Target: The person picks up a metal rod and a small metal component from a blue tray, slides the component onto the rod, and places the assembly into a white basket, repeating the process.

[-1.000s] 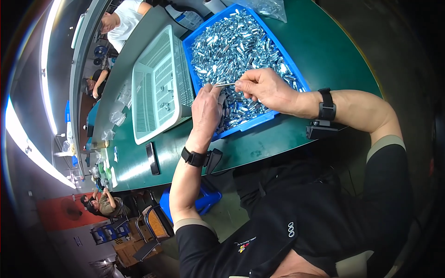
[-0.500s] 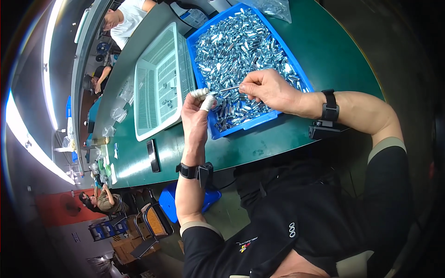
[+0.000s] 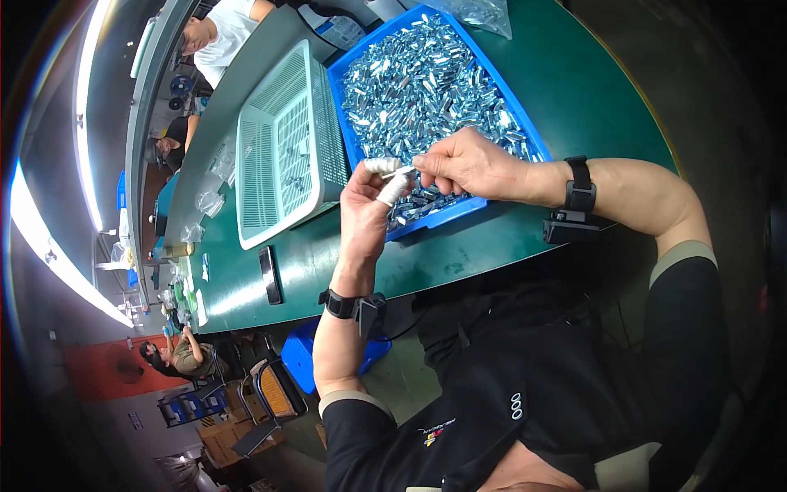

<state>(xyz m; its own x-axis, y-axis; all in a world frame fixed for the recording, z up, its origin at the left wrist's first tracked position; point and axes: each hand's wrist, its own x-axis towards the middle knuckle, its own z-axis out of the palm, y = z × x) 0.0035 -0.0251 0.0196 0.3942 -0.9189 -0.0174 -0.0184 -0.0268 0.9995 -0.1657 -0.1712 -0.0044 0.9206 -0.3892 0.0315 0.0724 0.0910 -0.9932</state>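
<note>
Over the near end of the blue tray [image 3: 514, 98], my two hands meet. My left hand [image 3: 361, 213] has white wrapping on its thumb and forefinger, which are pinched together; what lies between them is too small to make out. My right hand [image 3: 479, 168] pinches a thin metal rod [image 3: 403, 171], its end pointing into the left fingertips. Most of the rod is hidden by the fingers. Beneath them the tray is filled with small shiny metal parts [image 3: 430, 82].
Left of the tray stands a pale green plastic basket [image 3: 252, 217] with several metal pieces inside. A dark flat object [image 3: 270, 275] lies on the green table [image 3: 328, 275]. A clear bag [image 3: 484, 15] sits at the tray's far end. Other people are seated beyond.
My left hand has moved right, toward my right hand, and the right has shifted slightly left. Less of the rod shows between them. A co-worker at the far left has lowered an arm.
</note>
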